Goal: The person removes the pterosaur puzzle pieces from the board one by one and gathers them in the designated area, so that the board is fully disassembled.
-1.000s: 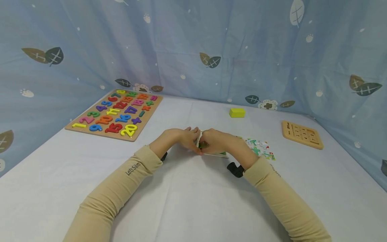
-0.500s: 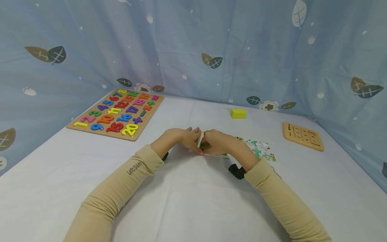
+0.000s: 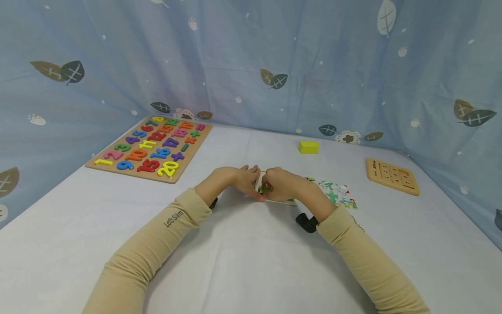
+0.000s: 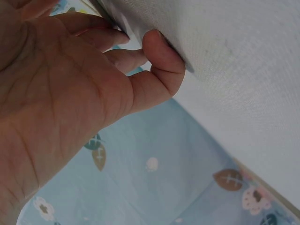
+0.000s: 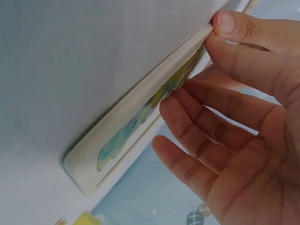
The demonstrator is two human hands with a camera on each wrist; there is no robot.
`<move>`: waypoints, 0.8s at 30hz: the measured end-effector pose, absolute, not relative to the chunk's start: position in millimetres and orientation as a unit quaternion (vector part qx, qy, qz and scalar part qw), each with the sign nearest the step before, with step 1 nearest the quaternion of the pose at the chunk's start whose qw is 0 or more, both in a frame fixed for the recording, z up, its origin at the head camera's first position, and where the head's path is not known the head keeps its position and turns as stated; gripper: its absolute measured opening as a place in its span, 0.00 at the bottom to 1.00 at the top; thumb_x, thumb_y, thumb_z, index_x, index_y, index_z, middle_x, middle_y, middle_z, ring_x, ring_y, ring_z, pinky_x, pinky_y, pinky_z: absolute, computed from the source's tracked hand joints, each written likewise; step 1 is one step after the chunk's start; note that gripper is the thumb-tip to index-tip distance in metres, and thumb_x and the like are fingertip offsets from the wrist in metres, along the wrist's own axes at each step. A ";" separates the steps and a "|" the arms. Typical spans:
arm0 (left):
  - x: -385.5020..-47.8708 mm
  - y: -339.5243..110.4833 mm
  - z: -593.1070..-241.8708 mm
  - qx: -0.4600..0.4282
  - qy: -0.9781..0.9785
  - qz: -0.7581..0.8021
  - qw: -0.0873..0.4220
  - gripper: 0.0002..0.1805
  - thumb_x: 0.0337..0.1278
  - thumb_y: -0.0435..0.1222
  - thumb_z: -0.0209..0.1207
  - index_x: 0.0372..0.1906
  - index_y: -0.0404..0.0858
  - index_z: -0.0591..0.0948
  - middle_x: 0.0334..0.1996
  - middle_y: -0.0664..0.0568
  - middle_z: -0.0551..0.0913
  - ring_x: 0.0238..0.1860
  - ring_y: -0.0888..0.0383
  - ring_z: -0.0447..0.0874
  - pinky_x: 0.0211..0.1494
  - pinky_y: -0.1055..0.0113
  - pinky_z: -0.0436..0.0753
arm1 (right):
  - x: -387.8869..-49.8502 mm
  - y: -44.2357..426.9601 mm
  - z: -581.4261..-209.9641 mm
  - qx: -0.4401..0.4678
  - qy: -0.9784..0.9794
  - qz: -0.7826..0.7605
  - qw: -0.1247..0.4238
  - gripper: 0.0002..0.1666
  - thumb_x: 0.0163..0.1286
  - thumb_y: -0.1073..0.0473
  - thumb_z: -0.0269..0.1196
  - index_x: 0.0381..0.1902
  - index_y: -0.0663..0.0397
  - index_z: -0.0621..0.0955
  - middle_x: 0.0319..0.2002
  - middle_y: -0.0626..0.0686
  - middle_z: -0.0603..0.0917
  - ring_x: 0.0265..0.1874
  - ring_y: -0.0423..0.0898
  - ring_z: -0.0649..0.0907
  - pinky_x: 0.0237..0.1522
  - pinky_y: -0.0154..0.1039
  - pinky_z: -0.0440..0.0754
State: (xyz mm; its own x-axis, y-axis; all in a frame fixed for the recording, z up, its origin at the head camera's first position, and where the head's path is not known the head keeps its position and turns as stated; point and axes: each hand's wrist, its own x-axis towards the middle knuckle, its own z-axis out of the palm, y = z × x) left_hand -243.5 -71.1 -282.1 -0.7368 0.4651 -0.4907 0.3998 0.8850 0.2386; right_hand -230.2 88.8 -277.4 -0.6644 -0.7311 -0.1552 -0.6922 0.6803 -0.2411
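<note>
A shallow wooden jigsaw puzzle board [image 3: 288, 202] with a green picture lies mid-table, largely covered by both hands. My left hand [image 3: 245, 181] holds it at the left end, its thumb at the near left corner; the bent thumb shows in the left wrist view [image 4: 161, 65]. Curled over the board's left part, my right hand [image 3: 280, 183] pinches a small olive-green puzzle piece [image 3: 266, 188], mostly hidden by the fingers. The right wrist view shows the board's raised pale rim [image 5: 136, 98] and coloured picture [image 5: 124, 138] beside the right hand's fingertips.
Loose green-and-white jigsaw pieces [image 3: 339, 194] lie right of the board. A yellow block [image 3: 308, 147] stands behind, and a small wooden number board [image 3: 393, 176] lies at the right. A big number puzzle [image 3: 153, 150] occupies the back left, before a blue curtain [image 3: 235, 56].
Both hands stay at the board's left end. The right fingers shift very slightly to the right, and the board's left rim looks a little lower than half a second ago.
</note>
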 end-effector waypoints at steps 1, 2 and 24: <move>-243.4 -71.0 -282.0 0.233 0.930 0.059 0.278 0.56 0.59 0.61 0.55 0.77 0.37 0.37 0.77 0.44 0.33 0.77 0.42 0.28 0.77 0.46 0.42 | -230.0 88.7 -277.5 -0.388 0.911 -0.082 0.119 0.07 0.63 0.61 0.65 0.32 0.61 0.84 0.20 0.47 0.73 0.19 0.39 0.67 0.24 0.30 0.65; -243.2 -71.0 -281.9 0.232 0.930 0.058 0.279 0.56 0.59 0.61 0.55 0.77 0.37 0.37 0.77 0.44 0.33 0.77 0.42 0.28 0.77 0.46 0.42 | -229.7 88.6 -277.5 -0.384 0.912 -0.083 0.116 0.07 0.63 0.61 0.65 0.32 0.61 0.83 0.19 0.48 0.73 0.19 0.39 0.67 0.23 0.30 0.64; -243.9 -71.5 -281.5 0.234 0.930 0.057 0.277 0.56 0.60 0.60 0.55 0.76 0.36 0.37 0.77 0.43 0.33 0.77 0.41 0.29 0.77 0.46 0.41 | -225.1 84.3 -273.0 -0.377 0.921 -0.067 0.073 0.11 0.57 0.61 0.69 0.35 0.65 0.86 0.30 0.56 0.88 0.19 0.39 0.77 0.24 0.30 0.76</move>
